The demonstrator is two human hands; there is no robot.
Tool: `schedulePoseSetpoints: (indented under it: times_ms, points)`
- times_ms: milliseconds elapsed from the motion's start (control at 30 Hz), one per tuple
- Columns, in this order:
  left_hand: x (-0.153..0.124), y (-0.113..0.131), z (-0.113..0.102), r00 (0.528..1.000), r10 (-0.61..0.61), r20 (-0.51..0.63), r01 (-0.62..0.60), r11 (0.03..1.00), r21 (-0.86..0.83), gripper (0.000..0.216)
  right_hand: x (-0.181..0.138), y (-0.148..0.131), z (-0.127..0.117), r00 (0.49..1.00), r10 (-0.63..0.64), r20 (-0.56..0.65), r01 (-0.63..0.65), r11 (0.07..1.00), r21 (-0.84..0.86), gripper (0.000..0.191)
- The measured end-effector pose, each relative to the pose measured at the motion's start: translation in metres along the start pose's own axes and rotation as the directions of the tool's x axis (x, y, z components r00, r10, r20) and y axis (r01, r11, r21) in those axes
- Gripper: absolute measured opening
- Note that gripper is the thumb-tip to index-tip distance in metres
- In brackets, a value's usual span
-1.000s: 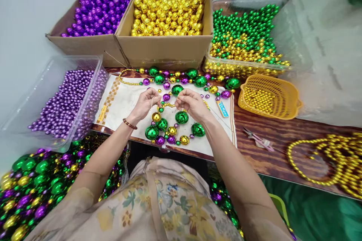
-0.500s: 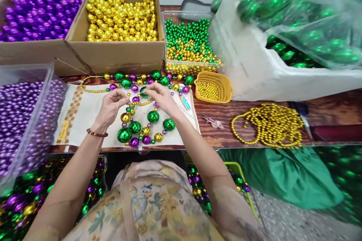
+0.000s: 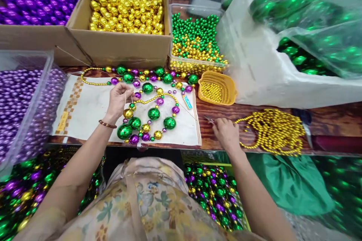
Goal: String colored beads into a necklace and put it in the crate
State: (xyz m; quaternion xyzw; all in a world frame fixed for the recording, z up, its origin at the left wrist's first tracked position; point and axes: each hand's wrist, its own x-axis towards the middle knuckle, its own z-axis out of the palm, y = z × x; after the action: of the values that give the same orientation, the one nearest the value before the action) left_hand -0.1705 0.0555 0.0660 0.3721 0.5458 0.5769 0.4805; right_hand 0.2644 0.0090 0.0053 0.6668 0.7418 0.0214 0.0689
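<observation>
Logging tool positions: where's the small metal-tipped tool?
Head view, right of centre: the small metal-tipped tool shows between the white rectangular cloth and the right hand, which hides its rear.

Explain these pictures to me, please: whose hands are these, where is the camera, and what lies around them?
There is no machine here, just one person's bare hands. A camera worn on the head looks forward and down, so all the pictures share that viewpoint. The left hand seems to pinch a thin cord beside a beaded strand on a white cloth. The right hand is at a small metal-tipped tool; whether it grips it is hidden. Gold strands lie on the wooden table to the right. Behind the cloth are a cardboard box of gold beads, another of purple ones, and a yellow basket.
</observation>
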Motion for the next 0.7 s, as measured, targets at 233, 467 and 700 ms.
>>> schedulePoseSetpoints:
  times_ms: [233,467,700]
  points:
    - [-0.004,0.004,-0.006,0.998,-0.068,0.004,0.068,0.997,-0.029,0.032,0.017,-0.014,0.003,0.974,0.218,-0.061,-0.131,0.764,0.632,0.035]
    - [-0.007,0.005,-0.004,0.999,-0.042,0.027,0.043,0.998,-0.054,0.028,0.049,-0.15,-0.084,0.884,-0.438,-0.163,0.328,0.332,0.885,0.036]
    - [-0.009,0.006,-0.002,0.998,-0.039,0.05,0.042,0.996,-0.075,0.022,0.1,-0.209,-0.117,0.732,-0.659,-0.172,0.469,0.305,0.829,0.027]
